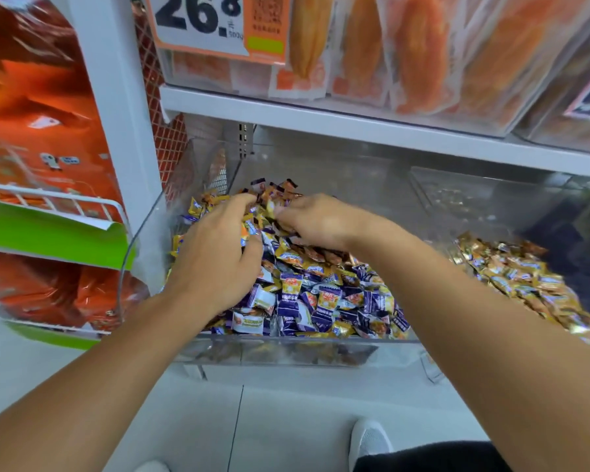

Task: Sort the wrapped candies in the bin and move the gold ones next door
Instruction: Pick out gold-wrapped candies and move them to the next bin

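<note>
A clear plastic bin (pixel 286 349) on the lower shelf holds a heap of wrapped candies, purple-and-white ones (pixel 324 301) mixed with gold ones (pixel 288 255). My left hand (pixel 215 257) lies on the left side of the heap with its fingers curled into the candies, and gold wrappers show between the fingers. My right hand (pixel 315 219) reaches over the back of the heap, fingers bent down and gripping candies. The neighbouring bin to the right holds only gold candies (pixel 518 274).
A white shelf (pixel 354 120) just above carries clear bins of orange dried-fruit packs and a price sign (pixel 198 18). Orange snack bags (pixel 41 107) hang on a wire rack at the left. A white upright post (pixel 116 107) stands between. My white shoe (pixel 368 441) is on the floor.
</note>
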`<action>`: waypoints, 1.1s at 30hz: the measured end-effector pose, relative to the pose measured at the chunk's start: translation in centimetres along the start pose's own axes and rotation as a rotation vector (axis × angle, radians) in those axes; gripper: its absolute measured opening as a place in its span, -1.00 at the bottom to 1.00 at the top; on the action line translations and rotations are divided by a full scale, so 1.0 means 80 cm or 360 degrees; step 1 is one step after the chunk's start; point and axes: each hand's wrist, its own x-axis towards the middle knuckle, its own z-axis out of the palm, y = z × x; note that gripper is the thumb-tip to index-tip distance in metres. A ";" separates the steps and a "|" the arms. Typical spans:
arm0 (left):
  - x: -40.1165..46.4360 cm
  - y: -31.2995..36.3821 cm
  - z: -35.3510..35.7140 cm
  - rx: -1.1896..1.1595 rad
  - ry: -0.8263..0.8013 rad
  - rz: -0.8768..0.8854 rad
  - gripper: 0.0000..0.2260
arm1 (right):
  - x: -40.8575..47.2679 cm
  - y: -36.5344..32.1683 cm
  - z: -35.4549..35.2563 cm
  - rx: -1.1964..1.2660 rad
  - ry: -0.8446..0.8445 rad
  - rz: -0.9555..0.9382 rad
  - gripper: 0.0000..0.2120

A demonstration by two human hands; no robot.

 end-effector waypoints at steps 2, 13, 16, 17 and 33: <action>-0.002 -0.003 -0.006 -0.0060 0.0027 -0.0026 -0.50 | -0.020 0.006 0.009 -0.0036 0.0023 -0.0188 -0.54; -0.008 0.013 -0.015 0.0039 -0.0278 0.0434 -0.48 | -0.081 0.076 -0.043 -0.0304 0.0060 -0.0279 -0.26; 0.000 0.013 -0.006 0.0173 -0.0335 0.0436 -0.52 | -0.064 0.075 -0.038 -0.0322 0.0495 -0.0338 -0.64; 0.004 0.013 -0.003 0.0246 -0.0340 0.0462 -0.57 | -0.061 0.073 -0.035 -0.0237 0.0568 -0.0358 -0.73; 0.008 0.023 -0.006 -0.0571 -0.0083 0.0033 -0.74 | -0.078 0.085 -0.022 0.0394 0.0408 -0.0401 -0.87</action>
